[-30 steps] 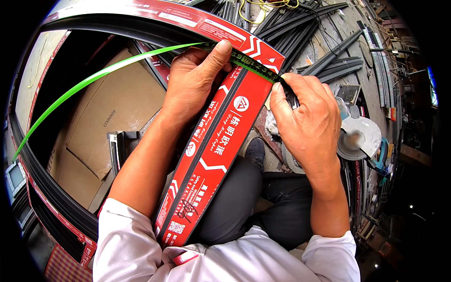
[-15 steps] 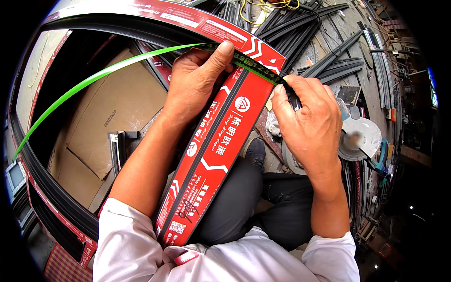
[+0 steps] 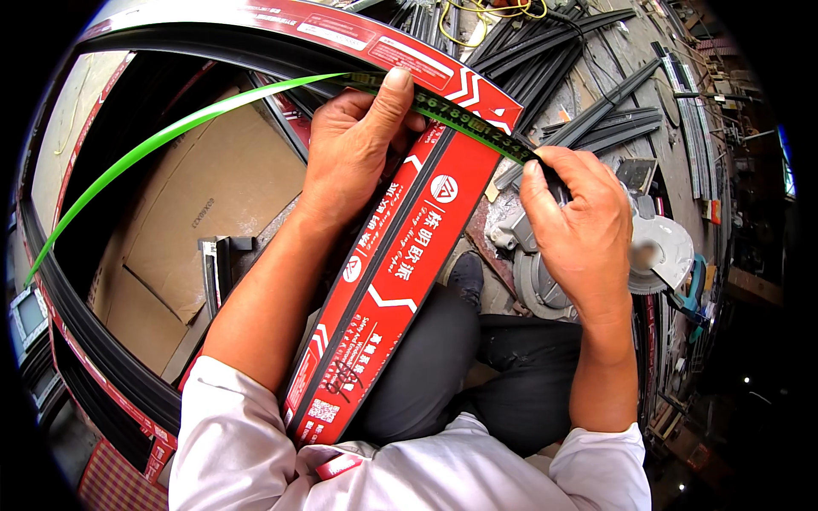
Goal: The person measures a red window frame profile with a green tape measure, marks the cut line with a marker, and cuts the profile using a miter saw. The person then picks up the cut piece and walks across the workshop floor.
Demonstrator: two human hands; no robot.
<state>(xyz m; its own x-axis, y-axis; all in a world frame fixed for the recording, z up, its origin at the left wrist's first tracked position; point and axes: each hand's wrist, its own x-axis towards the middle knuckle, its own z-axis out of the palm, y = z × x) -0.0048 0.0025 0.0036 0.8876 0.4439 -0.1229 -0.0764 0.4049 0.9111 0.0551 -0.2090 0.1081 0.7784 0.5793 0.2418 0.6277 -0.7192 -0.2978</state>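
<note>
A green tape measure blade [image 3: 183,115] arches from the far left side of a window frame up to its top right corner, where its dark printed stretch lies across the red-and-black frame profile [image 3: 417,230]. My left hand [image 3: 358,136] is closed at this corner, its thumb pressed over the blade and its fingers curled under and partly hidden. Just past the corner's outer edge, my right hand [image 3: 584,221] pinches the blade's right end between thumb and forefinger. Something black shows inside that hand, mostly covered by the fingers.
Brown cardboard [image 3: 204,196] shows through the frame's opening. Black profile offcuts [image 3: 545,51] lie piled on the floor ahead, near a yellow cable [image 3: 452,34]. A saw with a round blade [image 3: 660,255] stands at right. My knee [image 3: 426,366] is beneath the frame profile.
My right hand has shifted a little to the right, away from the frame corner, and the blade has slid right with it under my left thumb. My left hand has barely moved.
</note>
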